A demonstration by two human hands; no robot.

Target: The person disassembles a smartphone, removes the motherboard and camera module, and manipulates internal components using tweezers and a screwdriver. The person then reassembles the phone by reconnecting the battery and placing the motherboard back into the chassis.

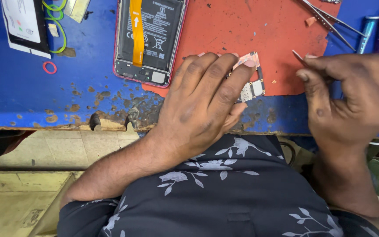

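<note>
My left hand (pixel 202 98) presses down on a small phone circuit board (pixel 252 85) that lies at the near edge of a red mat (pixel 242 30); its fingers cover most of the board. To the right, my right hand (pixel 352 94) hovers with its fingers curled and thumb and forefinger pinched together; whether something tiny sits between them I cannot tell. An opened phone (pixel 148 39) with an orange flex cable and exposed black battery lies face down on the bench, up and left of my left hand.
The blue workbench (pixel 23 96) has a chipped front edge. Metal tweezers (pixel 330 19) lie on the mat at top right, screwdrivers (pixel 376 26) beside them. A black and white flat part (pixel 25 24), green and red rubber bands (pixel 55 33) sit top left.
</note>
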